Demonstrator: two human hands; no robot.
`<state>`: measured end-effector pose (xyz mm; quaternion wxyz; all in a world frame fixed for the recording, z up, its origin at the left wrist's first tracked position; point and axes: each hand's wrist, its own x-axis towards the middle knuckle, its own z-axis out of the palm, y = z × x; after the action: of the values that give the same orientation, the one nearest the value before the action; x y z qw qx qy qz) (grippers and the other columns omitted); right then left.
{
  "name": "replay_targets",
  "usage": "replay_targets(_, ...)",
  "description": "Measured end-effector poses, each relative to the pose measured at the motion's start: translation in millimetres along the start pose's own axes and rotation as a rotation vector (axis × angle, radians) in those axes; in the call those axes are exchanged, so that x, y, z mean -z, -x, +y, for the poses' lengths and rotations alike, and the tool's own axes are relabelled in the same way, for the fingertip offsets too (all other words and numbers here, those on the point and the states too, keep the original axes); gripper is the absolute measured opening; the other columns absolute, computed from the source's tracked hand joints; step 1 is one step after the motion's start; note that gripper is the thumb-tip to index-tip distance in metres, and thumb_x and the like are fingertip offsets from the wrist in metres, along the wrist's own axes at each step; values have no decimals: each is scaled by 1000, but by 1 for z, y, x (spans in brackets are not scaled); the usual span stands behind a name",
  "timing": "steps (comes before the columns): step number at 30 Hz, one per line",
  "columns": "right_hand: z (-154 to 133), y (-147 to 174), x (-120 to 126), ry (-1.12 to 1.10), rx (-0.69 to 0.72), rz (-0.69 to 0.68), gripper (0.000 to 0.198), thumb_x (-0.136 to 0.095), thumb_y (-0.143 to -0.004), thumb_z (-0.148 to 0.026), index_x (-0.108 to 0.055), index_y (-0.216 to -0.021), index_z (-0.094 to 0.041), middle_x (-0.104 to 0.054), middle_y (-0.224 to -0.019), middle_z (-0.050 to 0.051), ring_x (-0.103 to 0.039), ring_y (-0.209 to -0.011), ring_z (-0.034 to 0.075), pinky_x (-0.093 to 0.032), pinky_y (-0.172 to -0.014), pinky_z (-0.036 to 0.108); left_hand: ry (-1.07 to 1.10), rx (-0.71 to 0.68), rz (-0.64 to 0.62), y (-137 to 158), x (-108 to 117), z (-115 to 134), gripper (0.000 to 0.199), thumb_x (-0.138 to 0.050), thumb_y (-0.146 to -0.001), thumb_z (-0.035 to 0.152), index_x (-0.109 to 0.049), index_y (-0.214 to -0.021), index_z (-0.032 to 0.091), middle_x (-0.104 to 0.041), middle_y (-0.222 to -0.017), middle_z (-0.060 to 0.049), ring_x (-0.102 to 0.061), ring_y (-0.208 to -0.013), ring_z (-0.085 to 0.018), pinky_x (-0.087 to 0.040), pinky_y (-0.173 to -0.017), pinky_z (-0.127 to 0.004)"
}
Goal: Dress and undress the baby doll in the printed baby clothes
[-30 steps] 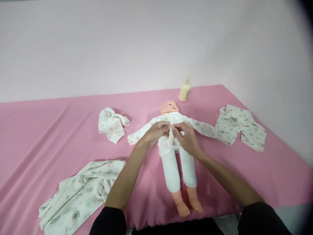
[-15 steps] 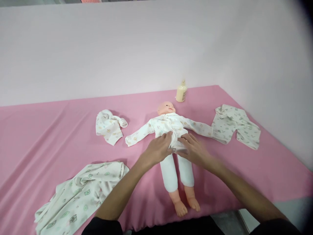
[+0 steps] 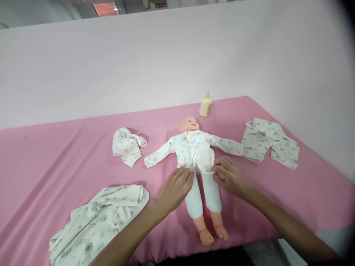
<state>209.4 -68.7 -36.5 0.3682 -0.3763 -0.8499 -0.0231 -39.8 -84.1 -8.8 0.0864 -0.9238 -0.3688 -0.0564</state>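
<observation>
A baby doll [image 3: 189, 124] lies on its back on the pink sheet, bare feet toward me, its arms spread inside long sleeves. It wears a white printed baby shirt [image 3: 191, 147] with a button showing at the front, and its legs are white down to the ankles. My left hand [image 3: 180, 184] is closed at the shirt's lower left hem, fingertips partly hidden. On the other side, my right hand [image 3: 227, 175] pinches the lower right corner of the hem between thumb and fingers.
A pump bottle [image 3: 205, 106] stands behind the doll's head. Small printed clothing [image 3: 127, 147] lies left, printed baby pants [image 3: 273, 142] right, and a crumpled printed cloth [image 3: 102, 221] at front left. The pink sheet [image 3: 69, 155] meets white walls [image 3: 138, 66] behind and right.
My hands have moved apart from the middle of the shirt to its two lower corners. The shirt front now lies flatter, with a button visible. The view has shifted slightly.
</observation>
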Motion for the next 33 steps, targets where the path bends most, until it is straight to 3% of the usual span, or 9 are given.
replay_targets(4,-1,8,10,-50,-12,-164,15,-56,-85,-10,-62,-94,-21,-59,-97,7,-54,-87,20,-48,-78,38,312,73,-39,-3,11,-8,28,-40,-89,8,-60,-106,16,-59,-90,-6,-53,-84,-19,-44,-77,-34)
replay_targets(7,3,-4,13,-164,-66,-148,13,-60,-89,-24,-62,-102,-22,-60,-102,8,-57,-93,21,-49,-83,40,611,247,-40,-18,20,-28,26,-41,-96,26,-60,-113,22,-63,-96,-3,-56,-87,-16,-44,-78,-30)
replay_targets(9,10,-22,10,-216,-177,-90,14,-59,-91,-32,-62,-101,-22,-62,-99,8,-58,-93,21,-49,-81,38,707,400,34,-37,19,-47,31,-36,-97,31,-60,-115,23,-64,-98,-3,-57,-85,-15,-44,-77,-29)
replay_targets(11,18,-47,2,-237,-339,-45,16,-56,-93,-36,-62,-93,-21,-62,-89,5,-58,-85,19,-47,-74,34,670,534,140,-62,11,-68,35,-37,-96,31,-59,-121,21,-63,-101,-5,-57,-87,-16,-43,-81,-31)
replay_targets(13,27,-75,-11,-255,-485,-7,19,-55,-91,-37,-61,-87,-20,-63,-84,4,-57,-78,17,-45,-70,31,632,587,134,-86,0,-86,37,-42,-93,30,-60,-122,17,-62,-106,-8,-56,-92,-19,-41,-85,-33)
replay_targets(16,40,-112,-32,-283,-618,-52,18,-54,-87,-34,-62,-82,-18,-63,-79,2,-54,-73,15,-40,-67,29,635,482,92,-113,-14,-100,38,-42,-92,28,-65,-121,18,-63,-98,-8,-55,-92,-20,-41,-85,-32)
replay_targets(20,55,-137,-54,-386,-676,-111,19,-57,-82,-35,-63,-80,-17,-62,-73,0,-53,-70,14,-38,-64,27,637,382,103,-126,-25,-103,41,-41,-90,22,-68,-121,24,-61,-90,-6,-54,-93,-20,-40,-82,-29)
replay_targets(27,65,-133,-66,-490,-714,-93,24,-56,-80,-40,-64,-79,-17,-58,-68,-1,-49,-63,13,-36,-57,24,703,510,252,-124,-42,-104,36,-50,-91,34,-69,-118,19,-61,-91,-6,-53,-84,-16,-40,-80,-28)
replay_targets(33,64,-137,-66,-531,-775,-85,13,-57,-71,-29,-57,-63,-18,-46,-56,-4,-39,-55,10,-29,-51,24,655,481,260,-122,-41,-99,34,-46,-94,38,-73,-109,22,-56,-90,-6,-53,-85,-16,-39,-78,-27)
